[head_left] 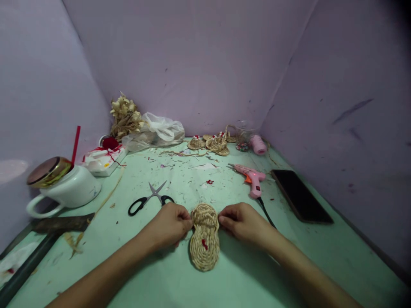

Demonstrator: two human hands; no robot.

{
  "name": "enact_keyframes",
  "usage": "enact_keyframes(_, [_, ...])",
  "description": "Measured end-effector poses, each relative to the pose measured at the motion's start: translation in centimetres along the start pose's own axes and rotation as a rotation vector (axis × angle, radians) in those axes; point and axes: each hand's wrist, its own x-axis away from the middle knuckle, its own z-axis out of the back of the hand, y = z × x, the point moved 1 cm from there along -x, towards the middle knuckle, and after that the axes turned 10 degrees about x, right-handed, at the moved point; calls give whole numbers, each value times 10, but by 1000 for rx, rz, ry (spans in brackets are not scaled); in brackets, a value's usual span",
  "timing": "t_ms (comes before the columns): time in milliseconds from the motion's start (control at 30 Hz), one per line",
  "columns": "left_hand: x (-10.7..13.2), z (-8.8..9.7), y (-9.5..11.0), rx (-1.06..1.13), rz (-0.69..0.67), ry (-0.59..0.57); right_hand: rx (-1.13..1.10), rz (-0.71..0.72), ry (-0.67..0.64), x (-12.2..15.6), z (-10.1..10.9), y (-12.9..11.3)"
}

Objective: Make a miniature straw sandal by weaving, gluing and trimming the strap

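Note:
A small slipper of coiled straw braid lies on the table with its strap end away from me. A bit of red thread sits on its sole. My left hand has its fingers closed in a pinch at the left edge of the strap. Opposite it, my right hand pinches the right edge with thumb and fingertips. Scissors with black handles lie with blades apart, just beyond my left hand. A pink glue gun rests on its side beyond my right hand.
Hammer and white mug are at left, near a box with red yarn. Dried flowers, a plastic bag, more straw slippers and a pink thread spool line the back. A phone lies right.

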Motion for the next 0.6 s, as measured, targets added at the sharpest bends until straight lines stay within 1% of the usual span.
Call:
enact_keyframes(67, [0, -2, -1, 34, 61, -14, -101, -31, -44, 2, -4, -5])
enact_keyframes(133, [0, -3, -1, 100, 85, -15, -244, -100, -64, 2, -7, -8])
enact_keyframes(200, [-1, -5, -1, 191, 58, -10, -381, -160, -57, 0, -8, -10])
enact_keyframes(300, [-1, -8, 0, 300, -7, -2, -538, -206, 11, -5, -7, -9])
enact_keyframes(400, [-1, -13, -3, 339, -51, 7, -643, -212, 64, -8, -6, -6])
enact_keyframes(600, [-6, -15, -12, 433, -100, 28, -728, -168, 87, -10, -9, -5])
